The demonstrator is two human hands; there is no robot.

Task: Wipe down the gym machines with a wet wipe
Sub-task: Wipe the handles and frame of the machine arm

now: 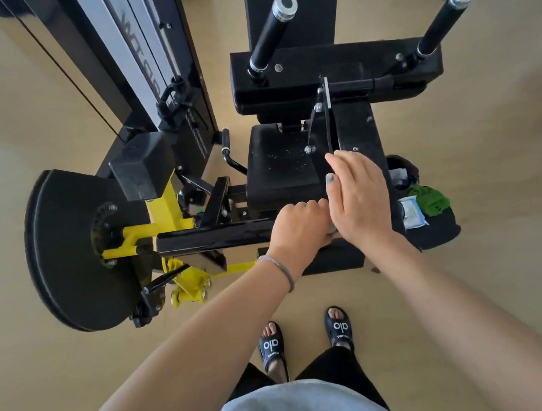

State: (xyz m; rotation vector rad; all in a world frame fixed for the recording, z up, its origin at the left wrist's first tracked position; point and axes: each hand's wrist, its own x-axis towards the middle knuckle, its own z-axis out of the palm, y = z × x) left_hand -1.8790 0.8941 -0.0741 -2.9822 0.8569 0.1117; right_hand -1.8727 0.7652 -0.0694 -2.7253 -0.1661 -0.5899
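Fingers (307,205) of the left hand (299,226) curl over the near end of the black padded seat (280,164), gripping the frame, likely to steady it. Right hand (362,197) lies flat with straight fingers just beside that seat, probably pressing a wipe I can't see. One blue-white wet-wipe packet (413,212) waits right of the seat, near one green cloth (431,200). Two black padded roller bars (271,32) rise beyond the seat.
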